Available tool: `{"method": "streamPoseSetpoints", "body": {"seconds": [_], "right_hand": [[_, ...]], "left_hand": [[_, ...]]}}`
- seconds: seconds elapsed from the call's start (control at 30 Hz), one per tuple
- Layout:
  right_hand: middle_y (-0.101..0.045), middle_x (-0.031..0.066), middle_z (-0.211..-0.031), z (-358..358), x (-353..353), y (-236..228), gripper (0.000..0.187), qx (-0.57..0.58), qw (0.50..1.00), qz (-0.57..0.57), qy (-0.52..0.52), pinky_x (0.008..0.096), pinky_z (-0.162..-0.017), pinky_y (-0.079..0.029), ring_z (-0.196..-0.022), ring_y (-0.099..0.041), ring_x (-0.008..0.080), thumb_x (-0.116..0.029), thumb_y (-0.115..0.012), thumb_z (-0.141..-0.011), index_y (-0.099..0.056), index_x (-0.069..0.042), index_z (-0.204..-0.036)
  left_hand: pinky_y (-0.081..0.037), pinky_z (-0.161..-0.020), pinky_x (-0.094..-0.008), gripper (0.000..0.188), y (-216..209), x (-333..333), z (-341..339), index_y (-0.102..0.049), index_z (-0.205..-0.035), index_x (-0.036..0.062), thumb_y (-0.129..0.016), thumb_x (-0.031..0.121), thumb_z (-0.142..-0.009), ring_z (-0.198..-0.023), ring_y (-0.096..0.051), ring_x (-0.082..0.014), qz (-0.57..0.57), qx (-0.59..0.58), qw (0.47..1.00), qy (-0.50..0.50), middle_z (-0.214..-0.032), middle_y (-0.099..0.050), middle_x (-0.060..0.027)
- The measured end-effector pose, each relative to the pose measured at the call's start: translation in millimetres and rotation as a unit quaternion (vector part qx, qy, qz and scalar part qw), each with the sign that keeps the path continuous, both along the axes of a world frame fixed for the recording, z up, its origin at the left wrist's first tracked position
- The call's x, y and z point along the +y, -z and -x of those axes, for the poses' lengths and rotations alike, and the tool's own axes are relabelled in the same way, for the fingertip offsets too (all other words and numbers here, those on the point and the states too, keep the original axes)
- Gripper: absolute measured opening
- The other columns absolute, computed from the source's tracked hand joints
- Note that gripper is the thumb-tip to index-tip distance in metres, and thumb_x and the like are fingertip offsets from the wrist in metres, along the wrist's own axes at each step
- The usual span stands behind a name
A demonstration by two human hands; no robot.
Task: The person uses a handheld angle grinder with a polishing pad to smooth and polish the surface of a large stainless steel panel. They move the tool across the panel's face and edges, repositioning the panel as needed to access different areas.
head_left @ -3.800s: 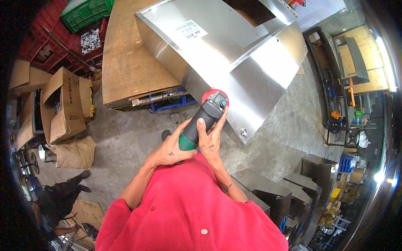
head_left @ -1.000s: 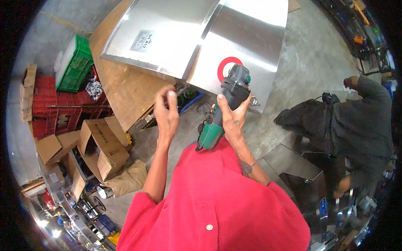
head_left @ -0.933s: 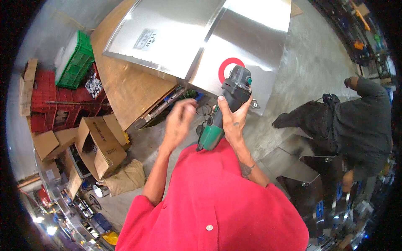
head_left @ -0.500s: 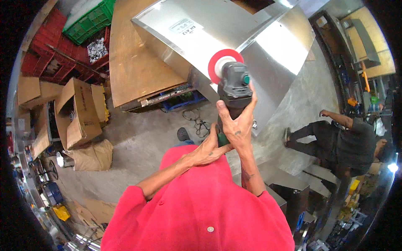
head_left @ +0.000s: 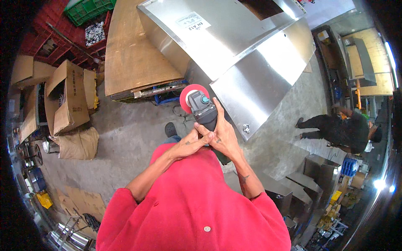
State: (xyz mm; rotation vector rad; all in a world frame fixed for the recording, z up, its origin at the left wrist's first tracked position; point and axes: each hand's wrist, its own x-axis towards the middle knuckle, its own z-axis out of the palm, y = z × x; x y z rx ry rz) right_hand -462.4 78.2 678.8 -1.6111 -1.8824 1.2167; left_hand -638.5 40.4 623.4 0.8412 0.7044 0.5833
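My right hand [head_left: 225, 137] is wrapped around the dark body of an angle grinder [head_left: 205, 115], its index finger stretched along the side. Against it lies my left hand [head_left: 186, 146], closed at the grinder's rear, the thumbs overlapping; its fingers are partly hidden. At the far end is a round disc [head_left: 184, 100], red at the rim and pale at the centre. The grinder is close to my body, apart from the shiny sheet-metal cabinet [head_left: 222, 46]. An angled metal panel [head_left: 261, 92] with a small round lock [head_left: 246, 129] slopes toward me at its right.
A brown board [head_left: 130, 54] lies left of the cabinet. Farther left are red crates [head_left: 37, 33], a green crate [head_left: 90, 10] and an opened cardboard box [head_left: 73, 96]. At right another person [head_left: 343, 131] in dark clothes is bent over. Metal boxes [head_left: 301, 184] stand at lower right.
Both hands have drawn the grinder back toward my body and to the left, so its disc is off the cabinet. The other person has bent further, legs apart.
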Motion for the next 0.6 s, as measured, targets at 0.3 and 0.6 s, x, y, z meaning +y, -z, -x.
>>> {"method": "streamPoseSetpoints", "body": {"seconds": [0.3,0.6], "right_hand": [[-0.061,0.0424,-0.142,-3,6,7,0.112,-0.014,0.999,-0.027,0.008,0.0592,-0.104,-0.054,-0.125,-0.065,0.0594,-0.052,-0.078,-0.097,-0.013,0.001,-0.172],[-0.062,0.0425,-0.141,-4,13,-2,0.113,-0.029,1.000,0.003,0.009,0.0587,-0.102,-0.055,-0.119,-0.067,0.0604,-0.055,-0.075,-0.097,-0.012,0.001,-0.172]], "left_hand": [[-0.048,-0.120,-0.0512,0.094,1,10,-2,-0.017,-0.168,0.0071,-0.063,0.061,-0.108,-0.155,-0.042,-0.0297,0.076,-0.012,0.997,0.010,-0.167,-0.039,-0.0139],[-0.048,-0.122,-0.0543,0.098,1,12,-6,-0.016,-0.170,0.0085,-0.067,0.062,-0.105,-0.158,-0.039,-0.0334,0.075,-0.029,0.997,-0.018,-0.170,-0.036,-0.0146]]}}
